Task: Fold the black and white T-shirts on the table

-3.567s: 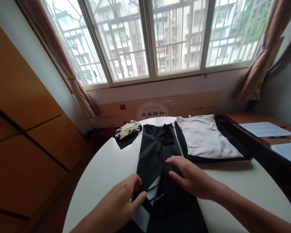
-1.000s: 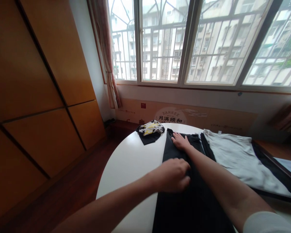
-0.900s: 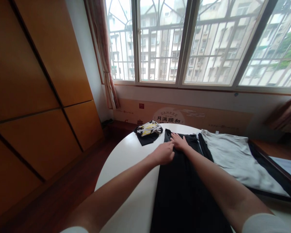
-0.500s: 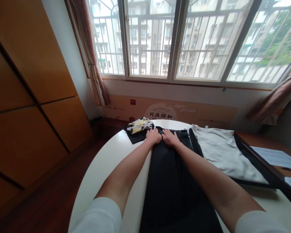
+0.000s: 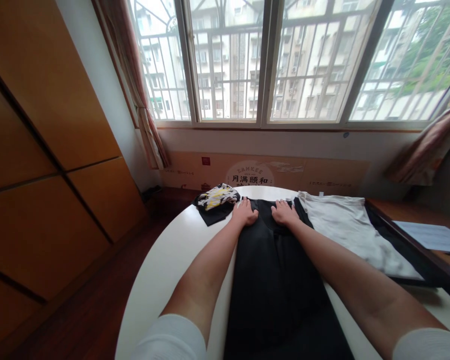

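Note:
A long black garment (image 5: 273,280) lies flat down the middle of a round white table (image 5: 165,280). My left hand (image 5: 244,212) rests palm down on its far left corner, fingers spread. On the far right corner lies my right hand (image 5: 284,212), also flat with fingers apart. Both arms stretch out along the cloth. Neither hand grips anything.
A small black and yellow-white patterned cloth (image 5: 217,199) sits left of my left hand. A white shirt (image 5: 348,232) lies on a dark garment at the right. Papers (image 5: 431,236) lie on a wooden desk. Wooden cabinets (image 5: 41,165) stand left; a barred window (image 5: 270,60) is ahead.
Both hands have slid to the far end of the black garment, then moved apart toward its two corners. The view has swung slightly.

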The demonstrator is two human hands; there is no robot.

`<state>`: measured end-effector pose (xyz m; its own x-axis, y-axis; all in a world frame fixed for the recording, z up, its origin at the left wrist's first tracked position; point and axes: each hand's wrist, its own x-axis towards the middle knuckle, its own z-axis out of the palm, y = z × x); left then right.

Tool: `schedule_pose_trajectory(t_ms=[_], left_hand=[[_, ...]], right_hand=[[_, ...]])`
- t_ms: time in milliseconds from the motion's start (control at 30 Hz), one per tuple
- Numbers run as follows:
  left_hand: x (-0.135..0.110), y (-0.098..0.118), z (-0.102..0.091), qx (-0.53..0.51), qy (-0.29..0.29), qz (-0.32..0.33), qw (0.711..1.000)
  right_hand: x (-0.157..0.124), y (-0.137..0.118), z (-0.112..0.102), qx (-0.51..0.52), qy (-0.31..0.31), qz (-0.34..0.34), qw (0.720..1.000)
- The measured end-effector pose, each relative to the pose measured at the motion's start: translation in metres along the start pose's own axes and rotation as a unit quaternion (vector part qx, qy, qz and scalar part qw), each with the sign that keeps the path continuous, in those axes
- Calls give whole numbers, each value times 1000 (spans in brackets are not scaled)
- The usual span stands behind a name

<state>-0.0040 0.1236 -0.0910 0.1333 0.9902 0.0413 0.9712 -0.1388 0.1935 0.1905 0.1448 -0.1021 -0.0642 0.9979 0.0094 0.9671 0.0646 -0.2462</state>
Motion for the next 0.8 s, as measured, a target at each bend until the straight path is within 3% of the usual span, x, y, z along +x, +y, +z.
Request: schedule_pose_trajectory(t_ms=[233, 400, 467, 567, 633, 800], left_hand=[[-12, -12, -14, 7, 45, -40, 998], [-40, 2, -16, 5, 118, 20, 993], [-55, 6, -11, -9, 98, 89, 991], [-77, 3, -2, -21, 11, 176, 984], [-87, -1, -2, -8, -21, 164, 986], [-104, -7, -15, 22, -39, 95, 994]], right_hand=[[-33, -19, -9, -16, 51, -28, 998], [-88, -31, -5, -5, -7, -105, 994], [-111, -29, -1, -5, -33, -151, 988], [-134, -23, 2, -13, -30, -162, 986], [-141, -21, 2, -17, -15, -159, 987], [-147, -11, -2, -28, -5, -170, 985]])
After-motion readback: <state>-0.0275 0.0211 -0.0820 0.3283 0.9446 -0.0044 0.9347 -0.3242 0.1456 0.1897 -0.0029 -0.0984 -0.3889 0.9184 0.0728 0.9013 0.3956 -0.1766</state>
